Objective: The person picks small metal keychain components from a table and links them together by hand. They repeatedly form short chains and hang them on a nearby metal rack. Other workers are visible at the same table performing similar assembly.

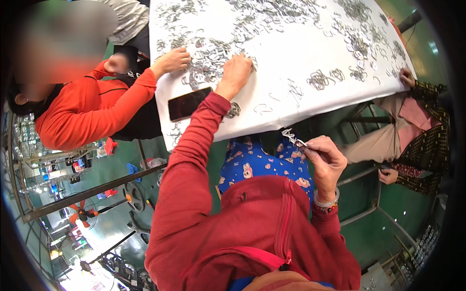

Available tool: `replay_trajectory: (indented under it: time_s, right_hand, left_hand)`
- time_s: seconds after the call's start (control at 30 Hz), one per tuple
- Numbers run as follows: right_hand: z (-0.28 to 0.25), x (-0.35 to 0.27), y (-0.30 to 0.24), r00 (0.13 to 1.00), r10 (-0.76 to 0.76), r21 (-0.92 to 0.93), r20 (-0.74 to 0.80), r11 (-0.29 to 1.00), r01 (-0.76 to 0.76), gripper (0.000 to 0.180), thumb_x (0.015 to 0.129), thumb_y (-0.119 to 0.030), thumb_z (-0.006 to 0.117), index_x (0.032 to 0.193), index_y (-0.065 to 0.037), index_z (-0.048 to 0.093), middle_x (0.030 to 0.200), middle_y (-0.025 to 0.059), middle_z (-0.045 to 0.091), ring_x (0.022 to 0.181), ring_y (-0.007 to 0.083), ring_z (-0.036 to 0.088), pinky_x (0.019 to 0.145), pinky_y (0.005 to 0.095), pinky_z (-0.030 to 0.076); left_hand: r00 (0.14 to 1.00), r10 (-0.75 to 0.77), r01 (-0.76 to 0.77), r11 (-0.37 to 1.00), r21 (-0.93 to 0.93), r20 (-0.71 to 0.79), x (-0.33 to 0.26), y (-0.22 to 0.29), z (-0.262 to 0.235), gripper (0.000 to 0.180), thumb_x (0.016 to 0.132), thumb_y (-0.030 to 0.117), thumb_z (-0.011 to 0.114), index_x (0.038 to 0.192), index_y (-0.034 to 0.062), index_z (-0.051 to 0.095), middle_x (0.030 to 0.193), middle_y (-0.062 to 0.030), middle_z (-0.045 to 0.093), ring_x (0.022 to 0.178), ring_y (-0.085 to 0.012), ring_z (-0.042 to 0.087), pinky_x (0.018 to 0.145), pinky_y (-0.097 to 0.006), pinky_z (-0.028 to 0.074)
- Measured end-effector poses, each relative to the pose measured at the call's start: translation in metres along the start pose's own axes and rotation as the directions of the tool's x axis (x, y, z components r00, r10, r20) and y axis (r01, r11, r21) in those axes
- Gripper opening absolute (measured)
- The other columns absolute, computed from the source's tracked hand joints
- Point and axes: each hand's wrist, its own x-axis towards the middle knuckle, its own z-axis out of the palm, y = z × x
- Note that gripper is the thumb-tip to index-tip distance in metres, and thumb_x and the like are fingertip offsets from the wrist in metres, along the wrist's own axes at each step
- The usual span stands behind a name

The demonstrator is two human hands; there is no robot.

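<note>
My right hand (pixel 324 160) is pinched on a short string of small curved metal pieces (pixel 292 137), held in the air just off the near edge of the table. My left hand (pixel 236 72) reaches over the white-covered table (pixel 281 63), its fingers bent down at the edge of a pile of similar metal pieces (pixel 208 56). What its fingertips hold, if anything, is hidden. Beside my left wrist lies a dark phone (pixel 188 104), and a small heap of metal pieces (pixel 234 110) sits close to the sleeve.
On the left, a co-worker in orange (pixel 97 111) has a hand (pixel 172 60) on the same pile. Another person's hand (pixel 407 76) touches the table's right edge. More metal pieces (pixel 318 80) are scattered across the cloth. A metal frame (pixel 92 194) and a fan (pixel 82 214) stand lower left.
</note>
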Motion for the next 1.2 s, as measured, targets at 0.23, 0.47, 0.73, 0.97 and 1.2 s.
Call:
replay_trajectory:
  time_s: [0.23,0.47,0.73,0.97,1.2]
  right_hand:
    - [-0.011,0.0,0.0,0.999,0.007,-0.019,0.039,1.0,-0.007,0.018,0.072,0.019,0.06,0.084,0.006,0.062,0.085,0.0127,0.062,0.073,0.0149,0.058,0.06,0.0244,0.051]
    - [-0.013,-0.007,-0.011,0.995,-0.063,-0.023,0.077,0.998,0.065,0.018,0.073,0.019,0.06,0.086,0.006,0.063,0.086,0.0128,0.061,0.073,0.0145,0.059,0.061,0.0241,0.051]
    - [-0.009,-0.011,-0.014,0.995,-0.094,0.015,0.038,0.996,0.093,0.017,0.074,0.018,0.059,0.085,0.006,0.063,0.086,0.0112,0.06,0.072,0.0128,0.058,0.061,0.0225,0.049]
    - [-0.005,-0.012,-0.015,0.996,-0.084,-0.004,0.042,0.996,0.084,0.016,0.075,0.018,0.059,0.085,0.006,0.063,0.086,0.011,0.06,0.069,0.0126,0.058,0.061,0.0223,0.049]
    - [-0.005,-0.008,-0.018,0.998,-0.061,-0.09,-0.012,0.994,0.059,0.018,0.071,0.017,0.061,0.082,0.004,0.064,0.082,0.0101,0.062,0.072,0.0136,0.059,0.063,0.024,0.049]
  left_hand:
    - [0.999,0.012,-0.014,0.999,0.051,0.048,0.003,-0.012,0.0,0.017,0.08,0.015,0.059,0.09,0.0011,0.059,0.082,-0.0185,0.062,0.081,-0.0348,0.061,0.067,-0.046,0.048]
    - [0.997,-0.049,0.045,0.997,-0.065,-0.067,-0.02,-0.035,-0.05,0.02,0.083,0.012,0.058,0.099,0.0002,0.06,0.089,-0.0199,0.064,0.088,-0.0357,0.06,0.075,-0.043,0.046]
    - [0.937,-0.059,0.132,0.972,-0.192,0.345,-0.098,-0.006,-0.063,0.016,0.078,0.013,0.059,0.087,0.0035,0.068,0.08,-0.017,0.066,0.08,-0.0322,0.064,0.073,-0.039,0.049]
    - [0.994,-0.109,0.109,0.982,-0.152,0.008,-0.051,-0.019,-0.029,0.02,0.078,0.022,0.065,0.082,0.0036,0.069,0.078,-0.0176,0.065,0.076,-0.0334,0.063,0.066,-0.042,0.049]
    - [0.973,-0.144,0.107,0.974,-0.199,-0.179,-0.026,-0.012,0.02,0.009,0.075,0.009,0.059,0.076,0.0018,0.063,0.08,-0.0181,0.062,0.077,-0.0357,0.061,0.068,-0.044,0.048]
